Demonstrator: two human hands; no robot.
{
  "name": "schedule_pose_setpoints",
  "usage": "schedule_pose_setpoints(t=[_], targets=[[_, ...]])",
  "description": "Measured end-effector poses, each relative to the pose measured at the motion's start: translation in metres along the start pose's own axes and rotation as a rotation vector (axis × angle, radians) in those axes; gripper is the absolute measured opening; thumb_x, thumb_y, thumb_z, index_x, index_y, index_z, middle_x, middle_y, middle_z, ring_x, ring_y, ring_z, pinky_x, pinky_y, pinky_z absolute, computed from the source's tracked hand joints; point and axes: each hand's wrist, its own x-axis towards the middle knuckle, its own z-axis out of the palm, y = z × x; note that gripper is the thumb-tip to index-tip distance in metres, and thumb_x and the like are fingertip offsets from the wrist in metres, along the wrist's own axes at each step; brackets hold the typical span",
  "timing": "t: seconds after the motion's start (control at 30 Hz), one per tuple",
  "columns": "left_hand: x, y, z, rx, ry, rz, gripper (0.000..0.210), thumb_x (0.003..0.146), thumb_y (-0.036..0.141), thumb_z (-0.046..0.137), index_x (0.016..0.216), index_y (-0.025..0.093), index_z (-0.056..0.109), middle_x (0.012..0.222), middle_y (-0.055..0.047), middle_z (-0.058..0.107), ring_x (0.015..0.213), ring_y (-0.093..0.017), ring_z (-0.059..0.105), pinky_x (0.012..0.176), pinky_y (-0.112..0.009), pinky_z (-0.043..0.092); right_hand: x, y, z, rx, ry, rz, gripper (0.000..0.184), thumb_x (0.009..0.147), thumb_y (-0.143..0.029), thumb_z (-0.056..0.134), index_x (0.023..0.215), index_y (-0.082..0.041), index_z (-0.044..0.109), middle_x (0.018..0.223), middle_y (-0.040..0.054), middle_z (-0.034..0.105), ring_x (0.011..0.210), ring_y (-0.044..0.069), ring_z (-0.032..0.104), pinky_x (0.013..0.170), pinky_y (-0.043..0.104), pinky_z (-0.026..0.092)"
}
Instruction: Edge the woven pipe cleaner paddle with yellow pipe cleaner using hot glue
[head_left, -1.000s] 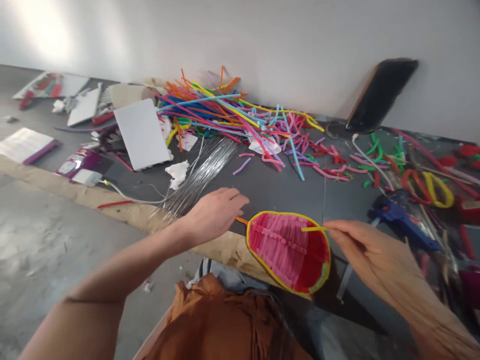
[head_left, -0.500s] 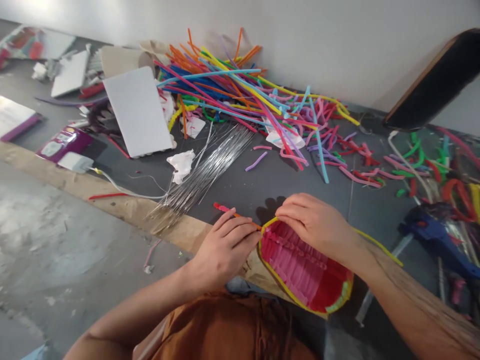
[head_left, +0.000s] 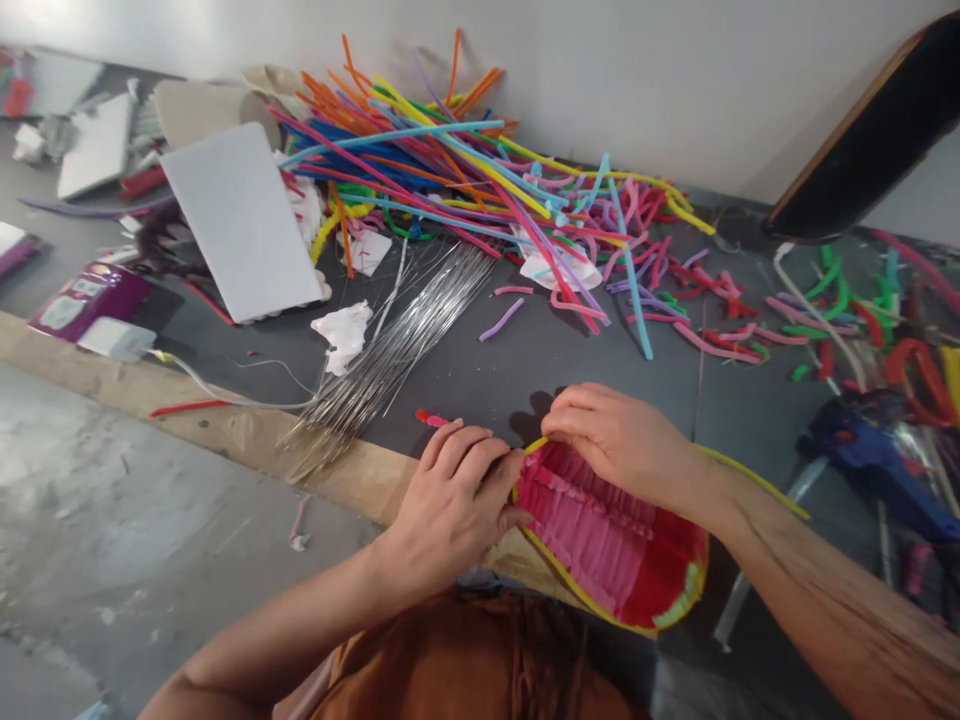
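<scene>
A petal-shaped pink and red piece [head_left: 592, 520] lies at the table's near edge, bordered by a yellow pipe cleaner [head_left: 757, 480]. My left hand [head_left: 461, 490] is closed on its narrow left end, thumb below and fingers above. From under those fingers sticks a short red and orange stem [head_left: 431, 418]. My right hand [head_left: 611, 435] pinches the yellow pipe cleaner along the upper edge of the piece. The loose end of that pipe cleaner runs out to the right past my wrist. My right fingertips are partly hidden.
Behind my hands lies a heap of coloured pipe cleaners [head_left: 450, 170]. A bundle of metal wires [head_left: 397, 345] reaches the near edge. To the right is a blue glue gun [head_left: 885, 465]; a white card [head_left: 244, 225] and a purple box [head_left: 90, 300] are at left. A black panel [head_left: 870, 130] leans at the wall.
The view has shifted slightly, so the left-side things appear further left. My left hand's fingers and thumb have closed more over the narrow end; my right hand keeps its pinch.
</scene>
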Motion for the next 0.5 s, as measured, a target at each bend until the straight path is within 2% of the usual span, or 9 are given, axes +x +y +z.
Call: schedule_pose_setpoints(t=[0.1, 0.27, 0.5], targets=[[0.004, 0.004, 0.001, -0.022, 0.023, -0.043, 0.034, 0.087, 0.043, 0.060, 0.110, 0.018, 0.062, 0.102, -0.006, 0.063, 0.102, -0.024, 0.054, 0.101, -0.046, 0.038, 0.002, 0.002, -0.001, 0.007, -0.020, -0.015, 0.024, 0.091, -0.011, 0.043, 0.092, -0.021, 0.064, 0.090, 0.0037, 0.063, 0.087, 0.017, 0.055, 0.080, 0.032, 0.046], [0.007, 0.008, 0.003, -0.047, 0.031, -0.088, 0.024, 0.089, 0.034, 0.058, 0.107, 0.019, 0.063, 0.100, -0.005, 0.064, 0.102, -0.023, 0.055, 0.102, -0.045, 0.035, 0.004, 0.001, -0.002, 0.008, -0.023, 0.009, 0.025, 0.091, -0.011, 0.044, 0.091, -0.022, 0.066, 0.090, 0.0039, 0.063, 0.089, 0.017, 0.057, 0.079, 0.031, 0.048], [0.008, 0.006, 0.006, -0.011, 0.081, -0.082, 0.020, 0.089, 0.032, 0.056, 0.102, 0.022, 0.067, 0.100, -0.004, 0.065, 0.102, -0.024, 0.055, 0.097, -0.044, 0.038, -0.012, 0.005, -0.002, -0.045, 0.137, -0.027, 0.029, 0.091, -0.011, 0.043, 0.110, -0.020, 0.064, 0.100, 0.0063, 0.068, 0.091, 0.017, 0.061, 0.083, 0.033, 0.052]])
